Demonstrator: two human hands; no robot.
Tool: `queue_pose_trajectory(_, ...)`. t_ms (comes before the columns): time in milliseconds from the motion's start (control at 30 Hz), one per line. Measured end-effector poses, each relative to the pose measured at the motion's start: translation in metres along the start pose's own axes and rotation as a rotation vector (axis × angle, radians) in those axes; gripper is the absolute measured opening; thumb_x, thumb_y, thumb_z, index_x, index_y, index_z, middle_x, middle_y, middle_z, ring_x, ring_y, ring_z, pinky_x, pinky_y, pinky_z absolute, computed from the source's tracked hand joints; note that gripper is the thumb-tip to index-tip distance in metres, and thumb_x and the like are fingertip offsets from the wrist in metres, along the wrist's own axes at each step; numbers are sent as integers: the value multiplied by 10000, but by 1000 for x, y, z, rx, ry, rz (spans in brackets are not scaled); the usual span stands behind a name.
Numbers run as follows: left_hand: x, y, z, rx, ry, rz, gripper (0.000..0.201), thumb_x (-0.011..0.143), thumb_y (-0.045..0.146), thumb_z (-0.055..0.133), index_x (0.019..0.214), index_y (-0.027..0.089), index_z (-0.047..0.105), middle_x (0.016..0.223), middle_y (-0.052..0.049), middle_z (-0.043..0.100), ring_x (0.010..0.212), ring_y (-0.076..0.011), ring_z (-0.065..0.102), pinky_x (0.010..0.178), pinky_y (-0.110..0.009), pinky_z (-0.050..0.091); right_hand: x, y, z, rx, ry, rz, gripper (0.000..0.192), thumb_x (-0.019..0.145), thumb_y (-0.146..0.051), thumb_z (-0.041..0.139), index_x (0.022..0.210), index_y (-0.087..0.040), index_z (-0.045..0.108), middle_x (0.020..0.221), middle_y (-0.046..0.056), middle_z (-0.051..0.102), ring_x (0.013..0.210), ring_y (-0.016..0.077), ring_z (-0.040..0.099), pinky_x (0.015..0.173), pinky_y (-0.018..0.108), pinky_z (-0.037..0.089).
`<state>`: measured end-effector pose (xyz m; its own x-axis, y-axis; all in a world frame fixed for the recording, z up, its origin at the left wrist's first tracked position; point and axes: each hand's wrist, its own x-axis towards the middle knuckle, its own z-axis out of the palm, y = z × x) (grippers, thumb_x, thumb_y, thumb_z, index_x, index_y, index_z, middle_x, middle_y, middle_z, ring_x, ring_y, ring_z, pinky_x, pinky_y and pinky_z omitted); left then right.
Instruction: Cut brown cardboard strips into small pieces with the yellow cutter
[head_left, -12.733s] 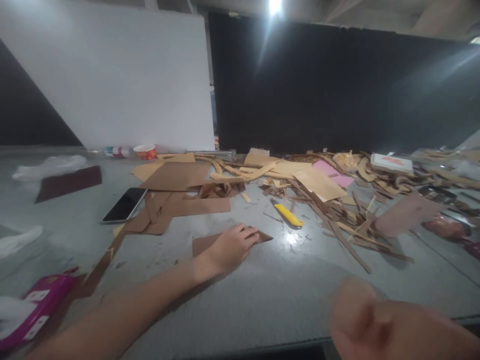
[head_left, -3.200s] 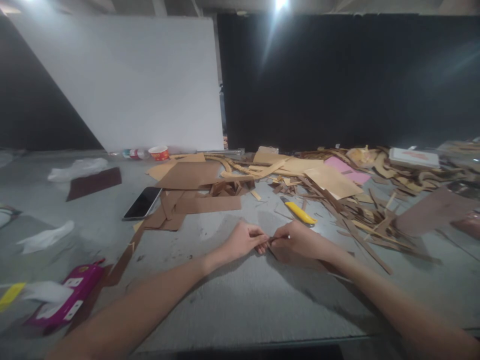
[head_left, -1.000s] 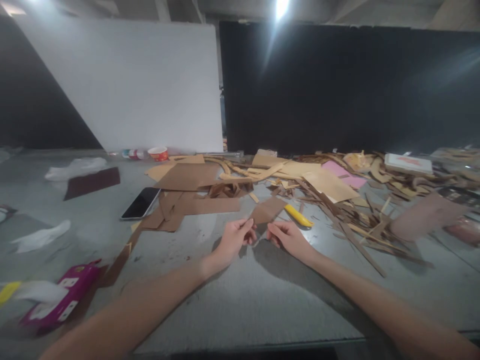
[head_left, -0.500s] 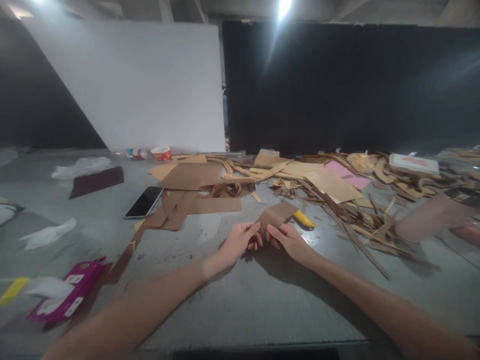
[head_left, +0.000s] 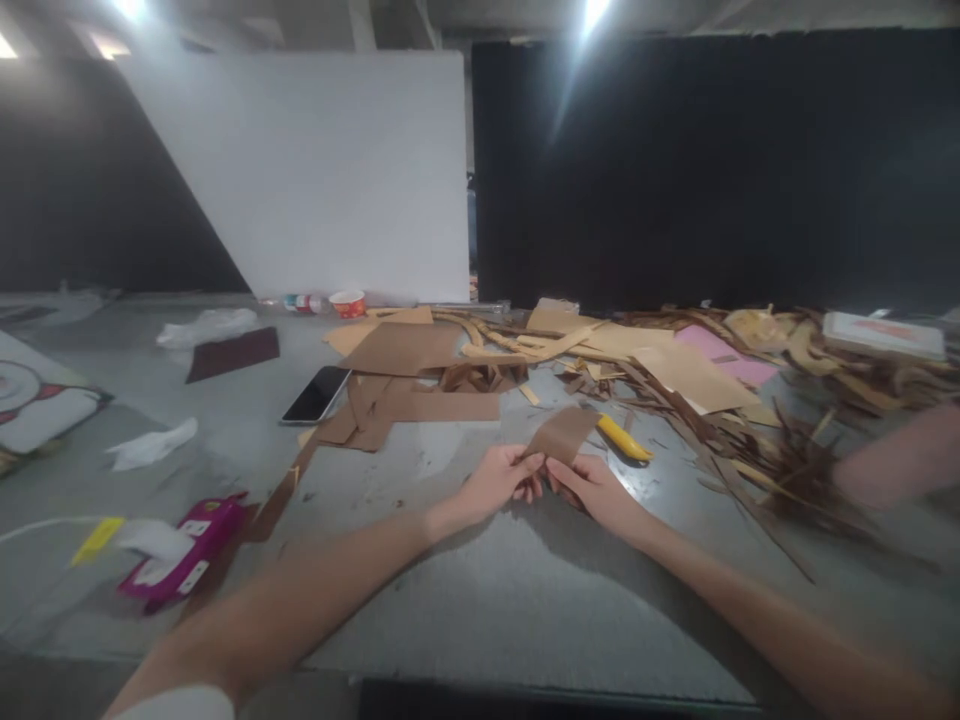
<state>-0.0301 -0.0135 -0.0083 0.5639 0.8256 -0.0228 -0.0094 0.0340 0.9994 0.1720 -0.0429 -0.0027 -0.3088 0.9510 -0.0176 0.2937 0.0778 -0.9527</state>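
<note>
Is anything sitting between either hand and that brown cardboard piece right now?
Nothing visible does. The left hand and right hand both already pinch the lower edge of the brown cardboard piece, lifted off the table. The yellow knife lies just behind it.

Blurred pinkish shape (head_left: 900, 462) at right edge, identity unclear

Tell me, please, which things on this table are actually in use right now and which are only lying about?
In hand:
- brown card piece, pinched by left hand and right hand

Lying about:
- yellow knife, just beyond the card
- phone
- cardboard scrap pile
- magenta packet
- paper cup
</note>
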Motion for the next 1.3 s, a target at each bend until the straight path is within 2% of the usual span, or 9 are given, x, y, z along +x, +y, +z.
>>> queue_pose_trajectory(367,-1,-5,1,-40,-23,-21,678,923,846,656,834,174,632,670,-23,666,522,-106,557,541,-252,383,2,15,0,-25,65,21,762,853,-981,551,695,-237,589,536,-32,451,505,143,389,489,300,302)
queue_pose_trajectory(600,-2,-5,2,-95,-42,-36,673,923,834,668,884,162,661,678,-25,663,543,-107,549,556,-257,387,1,10,0,11,45,23,737,904,-933,541,672,-236,602,502,-34,443,484,143,383,488,305,308)
queue_pose_trajectory(833,-3,-5,3,-120,-41,-15,700,860,864,711,866,167,659,674,-25,660,566,-121,572,555,-259,403,2,12,-2,-5,47,20,759,885,-954,545,689,-225,627,527,-24,471,502,147,410,497,307,303)
queue_pose_trajectory(1133,-2,-3,3,-107,-41,-22,722,862,885,685,844,164,647,670,-26,664,548,-113,559,552,-256,402,0,10,-2,19,18,42,744,907,-926,542,692,-222,645,514,-24,485,492,138,403,502,299,317)
queue_pose_trajectory(1300,-2,-5,2,-83,-58,-21,692,901,859,666,856,170,642,669,-18,659,556,-112,560,554,-251,393,2,10,-2,-46,34,11,749,872,-942,555,675,-224,636,502,-30,452,469,132,373,475,299,265)
